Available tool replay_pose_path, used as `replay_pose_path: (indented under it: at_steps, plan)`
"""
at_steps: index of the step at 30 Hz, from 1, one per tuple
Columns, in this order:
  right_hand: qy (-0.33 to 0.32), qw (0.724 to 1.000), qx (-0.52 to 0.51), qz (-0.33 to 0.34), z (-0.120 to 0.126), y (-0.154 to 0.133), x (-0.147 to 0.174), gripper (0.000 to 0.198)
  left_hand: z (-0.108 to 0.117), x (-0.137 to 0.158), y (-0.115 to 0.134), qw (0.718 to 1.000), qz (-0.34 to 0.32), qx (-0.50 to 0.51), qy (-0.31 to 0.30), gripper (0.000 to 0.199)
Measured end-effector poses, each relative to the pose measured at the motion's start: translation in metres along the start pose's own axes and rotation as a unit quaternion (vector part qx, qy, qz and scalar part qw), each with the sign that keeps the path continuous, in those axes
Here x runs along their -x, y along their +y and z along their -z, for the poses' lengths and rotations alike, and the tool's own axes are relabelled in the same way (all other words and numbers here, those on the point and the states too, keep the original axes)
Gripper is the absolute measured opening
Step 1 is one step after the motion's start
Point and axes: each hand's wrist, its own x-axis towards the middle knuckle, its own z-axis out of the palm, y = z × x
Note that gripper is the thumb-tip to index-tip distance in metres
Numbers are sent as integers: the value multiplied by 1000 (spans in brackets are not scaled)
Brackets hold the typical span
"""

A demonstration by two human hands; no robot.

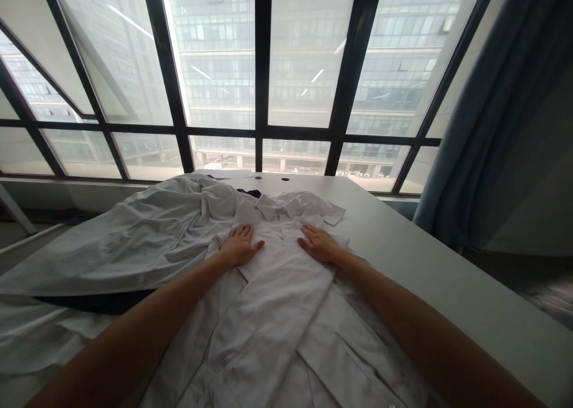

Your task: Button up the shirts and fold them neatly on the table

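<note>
A white collared garment [273,288], like a shirt or coat, lies spread in front of me with its collar toward the window. My left hand [242,245] rests flat on its upper left part, fingers pointing away and thumb out to the side. On the upper right part lies my right hand [319,244], also flat with the fingers extended. Neither hand grips the cloth. Folds and creases run down the garment between my forearms, and its lower end runs out of view.
More white cloth [134,235] is heaped to the left, with a dark piece [98,301] under it. The white table [403,258] stretches to the right and has two small round holes at its far end. A framed window [299,55] stands behind, a blue-grey curtain [483,127] at right.
</note>
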Motion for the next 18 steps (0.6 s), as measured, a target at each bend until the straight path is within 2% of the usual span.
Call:
replay_pose_path:
  at_steps: [4, 6, 9, 11, 14, 18]
  plan:
    - [-30, 999, -7, -40, 6, -18, 10, 70, 7, 9, 7, 1000, 10, 0, -15, 68]
    - [-30, 999, -11, -5, 5, -42, 25, 70, 8, 23, 22, 1000, -19, 12, -8, 65]
    - [-13, 995, -26, 96, -4, -82, 56, 66, 1, 55, 46, 990, -130, 51, 7, 61]
    - [0, 994, -35, 102, -10, -100, 79, 62, -4, 78, 56, 984, -164, 65, 16, 59]
    - [-18, 996, -47, 75, -8, -107, 105, 66, 0, 111, 57, 986, -155, 64, 7, 63]
    - [-46, 998, -34, 11, 5, -92, 129, 71, 12, 153, 56, 986, -161, 40, -13, 69]
